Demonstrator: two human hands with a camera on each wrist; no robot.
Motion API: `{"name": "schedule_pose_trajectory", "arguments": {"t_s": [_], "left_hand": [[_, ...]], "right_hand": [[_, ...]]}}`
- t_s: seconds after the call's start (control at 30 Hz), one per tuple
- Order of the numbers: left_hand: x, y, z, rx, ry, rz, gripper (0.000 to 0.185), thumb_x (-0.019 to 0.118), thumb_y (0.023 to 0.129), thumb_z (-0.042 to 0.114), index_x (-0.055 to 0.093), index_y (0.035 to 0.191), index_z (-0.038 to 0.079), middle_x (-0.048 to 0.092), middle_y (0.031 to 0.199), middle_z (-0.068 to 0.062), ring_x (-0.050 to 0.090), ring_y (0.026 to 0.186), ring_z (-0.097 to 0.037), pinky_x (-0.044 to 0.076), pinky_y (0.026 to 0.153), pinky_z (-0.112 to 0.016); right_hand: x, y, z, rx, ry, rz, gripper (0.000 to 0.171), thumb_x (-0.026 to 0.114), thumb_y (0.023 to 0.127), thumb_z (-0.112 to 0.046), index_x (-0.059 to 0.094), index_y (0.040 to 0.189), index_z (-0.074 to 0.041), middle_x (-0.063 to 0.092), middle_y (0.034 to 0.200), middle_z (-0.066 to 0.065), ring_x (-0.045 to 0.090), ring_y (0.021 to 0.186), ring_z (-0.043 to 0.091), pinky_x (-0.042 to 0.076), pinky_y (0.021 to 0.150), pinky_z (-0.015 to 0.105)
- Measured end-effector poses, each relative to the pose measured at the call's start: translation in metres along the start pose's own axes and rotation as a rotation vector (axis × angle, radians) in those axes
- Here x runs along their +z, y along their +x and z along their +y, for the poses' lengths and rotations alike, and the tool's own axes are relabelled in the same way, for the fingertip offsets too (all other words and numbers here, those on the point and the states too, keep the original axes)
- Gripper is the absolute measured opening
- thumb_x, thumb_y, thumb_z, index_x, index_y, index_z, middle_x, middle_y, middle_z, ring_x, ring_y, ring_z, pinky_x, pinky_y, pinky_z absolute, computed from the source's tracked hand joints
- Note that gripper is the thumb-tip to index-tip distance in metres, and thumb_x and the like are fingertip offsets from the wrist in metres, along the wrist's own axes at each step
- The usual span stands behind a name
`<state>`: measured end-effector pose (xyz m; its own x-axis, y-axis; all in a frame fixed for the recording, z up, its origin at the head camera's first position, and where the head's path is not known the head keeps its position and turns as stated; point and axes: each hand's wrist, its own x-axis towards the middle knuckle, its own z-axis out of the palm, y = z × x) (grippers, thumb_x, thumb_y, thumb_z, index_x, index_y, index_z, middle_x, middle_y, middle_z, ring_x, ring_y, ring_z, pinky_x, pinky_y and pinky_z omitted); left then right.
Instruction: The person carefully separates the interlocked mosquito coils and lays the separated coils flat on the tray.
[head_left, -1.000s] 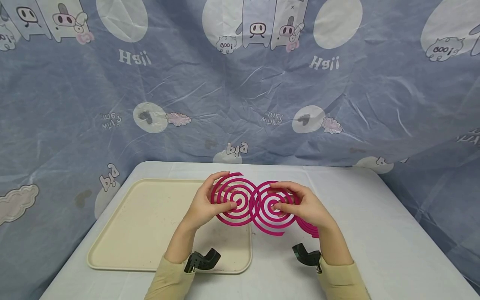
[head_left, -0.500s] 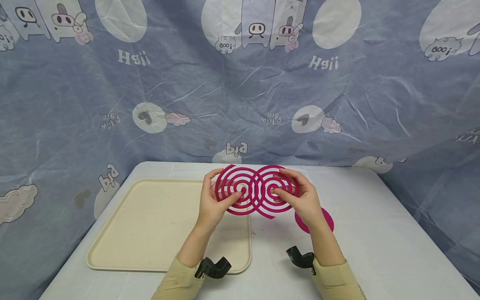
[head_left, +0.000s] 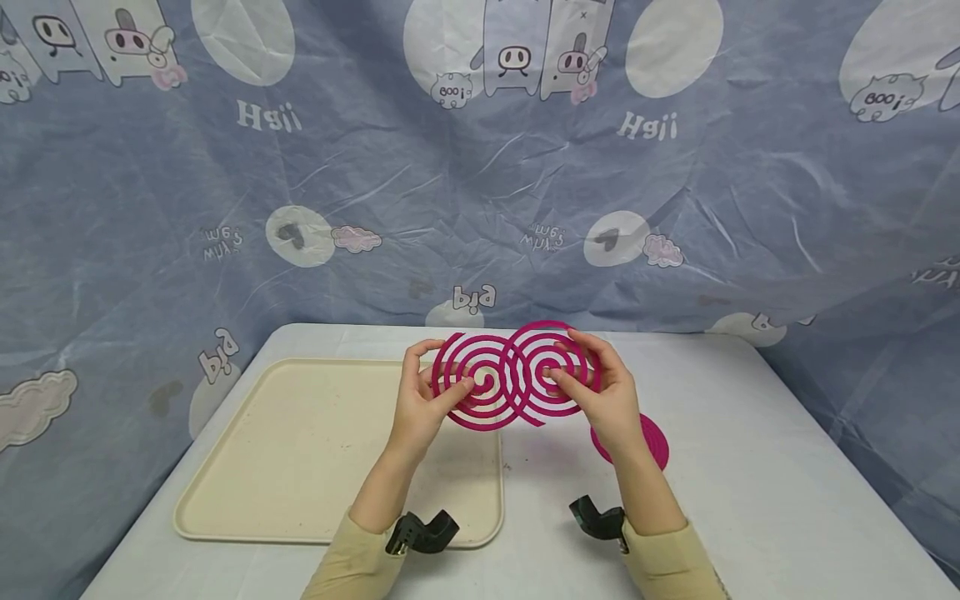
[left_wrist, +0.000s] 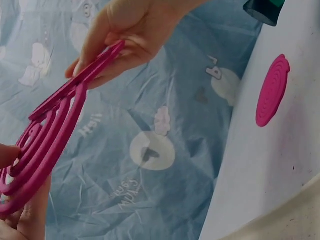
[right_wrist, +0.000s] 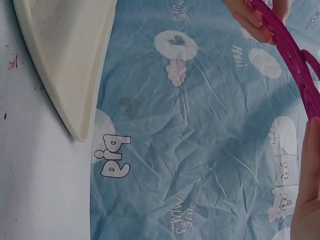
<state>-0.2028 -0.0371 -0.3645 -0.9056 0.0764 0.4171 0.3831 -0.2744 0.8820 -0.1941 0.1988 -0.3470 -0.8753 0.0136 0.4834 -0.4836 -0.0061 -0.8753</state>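
Two magenta mosquito coils partly overlap in mid-air at the middle of the head view. My left hand [head_left: 418, 408] pinches the left coil [head_left: 487, 385], thumb near its centre and fingers behind. My right hand [head_left: 613, 404] pinches the right coil [head_left: 546, 324] in the same way, holding it slightly higher. Their rings cross where the coils meet, and an outer tail hangs below the crossing. The left wrist view shows the coils [left_wrist: 65, 134] nearly edge-on, stretched between both hands. Beyond my right wrist, a tightly wound magenta coil disc [head_left: 655, 442] lies flat, partly hidden by the forearm.
A shallow cream tray [head_left: 300, 467] lies on the white-covered table [head_left: 757, 467] at the left, its right edge below the coils. Behind the table hangs a blue printed curtain [head_left: 450, 183]. Small magenta crumbs dot the tablecloth beside the tray.
Both hands have risen, uncovering more of the disc on the table. Over the last half second, the right coil has lifted slightly and tilted against the left one.
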Motion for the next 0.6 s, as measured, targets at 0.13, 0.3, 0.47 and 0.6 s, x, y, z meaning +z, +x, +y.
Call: {"name": "schedule_pose_trajectory", "arguments": {"t_s": [0.13, 0.3, 0.47, 0.6], "left_hand": [[-0.006, 0.001, 0.004, -0.024, 0.025, -0.034, 0.054, 0.067, 0.084, -0.001, 0.037, 0.129, 0.006, 0.061, 0.111, -0.024, 0.067, 0.094, -0.028, 0.054, 0.076, -0.039], [-0.016, 0.003, 0.008, -0.051, 0.033, -0.148, 0.055, 0.066, 0.084, -0.002, 0.04, 0.131, 0.008, 0.059, 0.112, -0.027, 0.067, 0.092, -0.028, 0.054, 0.076, -0.042], [-0.027, 0.005, 0.007, -0.052, 0.113, -0.284, 0.05, 0.066, 0.084, -0.003, 0.051, 0.13, 0.007, 0.058, 0.112, -0.023, 0.063, 0.094, -0.029, 0.055, 0.076, -0.037], [-0.031, 0.005, 0.006, -0.02, 0.183, -0.298, 0.036, 0.067, 0.083, -0.002, 0.061, 0.118, -0.002, 0.059, 0.111, -0.019, 0.06, 0.093, -0.026, 0.055, 0.076, -0.031]], "right_hand": [[-0.008, 0.0, -0.001, 0.021, -0.03, -0.138, 0.05, 0.068, 0.082, 0.005, 0.045, 0.126, 0.003, 0.05, 0.119, 0.01, 0.06, 0.101, 0.022, 0.055, 0.076, 0.032], [-0.024, 0.0, -0.003, 0.038, -0.11, -0.43, 0.036, 0.066, 0.083, 0.005, 0.055, 0.118, 0.002, 0.056, 0.113, 0.014, 0.064, 0.084, 0.02, 0.056, 0.07, 0.032], [-0.031, 0.001, -0.003, 0.047, -0.185, -0.57, 0.038, 0.067, 0.083, 0.001, 0.06, 0.121, -0.002, 0.062, 0.114, 0.015, 0.061, 0.074, 0.022, 0.055, 0.063, 0.031], [-0.029, 0.002, -0.003, 0.06, -0.203, -0.508, 0.041, 0.068, 0.083, -0.001, 0.059, 0.124, -0.001, 0.062, 0.116, 0.015, 0.061, 0.074, 0.02, 0.055, 0.063, 0.029]]}}
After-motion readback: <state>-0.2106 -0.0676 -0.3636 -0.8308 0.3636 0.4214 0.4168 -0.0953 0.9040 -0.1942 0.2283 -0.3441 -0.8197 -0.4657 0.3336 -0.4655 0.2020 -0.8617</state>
